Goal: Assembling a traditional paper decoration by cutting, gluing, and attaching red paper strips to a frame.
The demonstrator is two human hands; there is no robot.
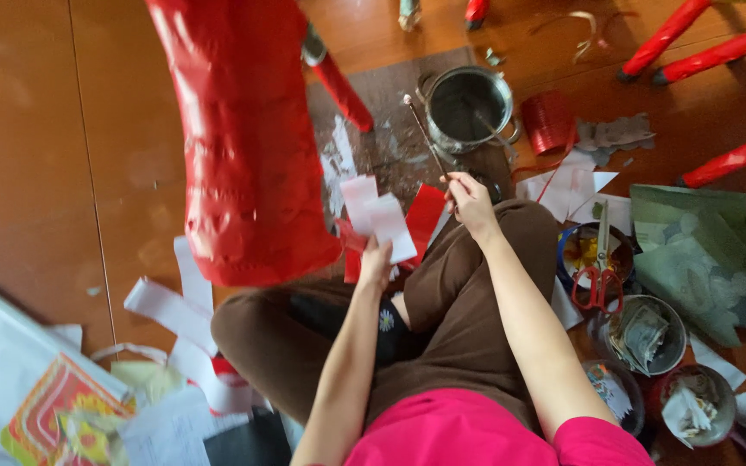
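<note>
Polished brown wooden flooring [28,155] stretches under a seated person in brown trousers and a pink top, littered with paper scraps. At far left lies a printed red-and-yellow paper sheet [53,410], with white paper strips [170,311] beside it. A tall red paper-covered form [243,147] rises just left of centre.

The left hand [376,263] pinches small white paper slips [379,220] between thumb and fingers, held upright just beside the red form. The right hand [470,200] has its fingers closed on the lower end of a thin stick brush [425,136]. Its long axis runs diagonally, the tip pointing up and left, close to the rim of a metal pot [468,108].

Further right sit a red ribbon roll [547,121], red-handled scissors [599,276] resting across a bowl, and several tins [649,336] stuffed with paper.

Judging from this, paste could drip from the tip onto the trousers, or the loosely pinched slips could slide out of the grip and stick together.
</note>
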